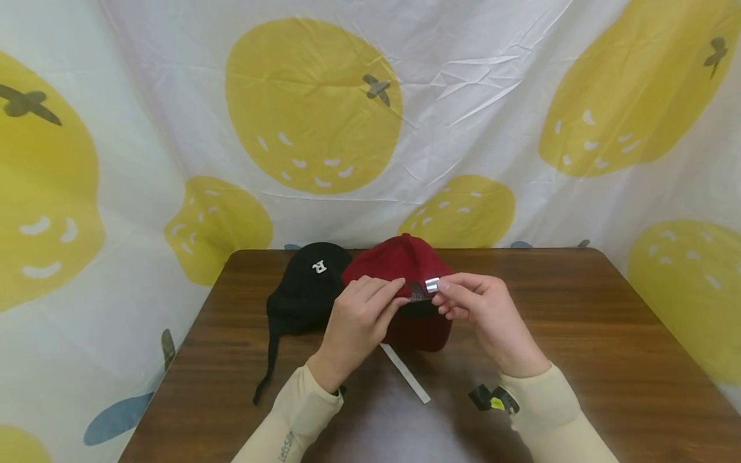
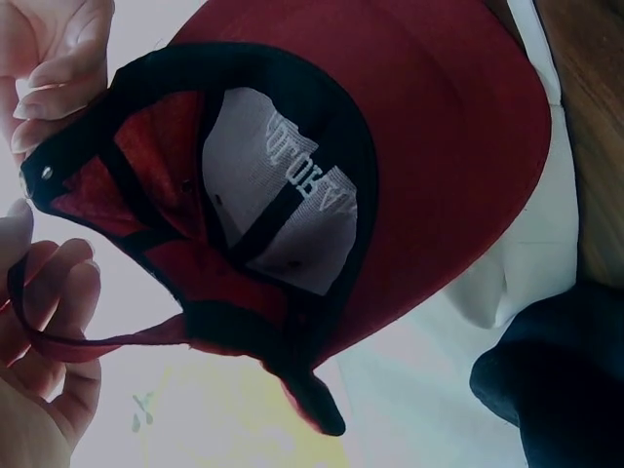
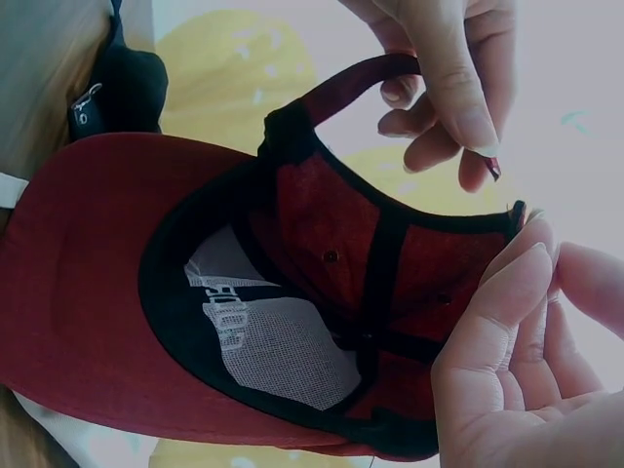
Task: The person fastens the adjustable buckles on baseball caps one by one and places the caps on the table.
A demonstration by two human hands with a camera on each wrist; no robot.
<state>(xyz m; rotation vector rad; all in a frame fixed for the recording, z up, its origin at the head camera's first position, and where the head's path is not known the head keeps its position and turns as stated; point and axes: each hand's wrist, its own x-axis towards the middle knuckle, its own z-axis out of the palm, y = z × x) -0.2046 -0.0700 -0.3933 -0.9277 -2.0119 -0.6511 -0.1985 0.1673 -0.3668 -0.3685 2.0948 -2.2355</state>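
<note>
Pinching the red strap near its end, the left hand faces the right hand, which pinches the silver buckle; the red cap is between and just beyond them. Wide tabletop runs rightward from the right hand; its far edge passes behind the cap. Left of the left hand, a black cap crowds that side. A white strip lies between the forearms.

A black cap on the wooden table — lemon-print cloth hangs behind.
</note>
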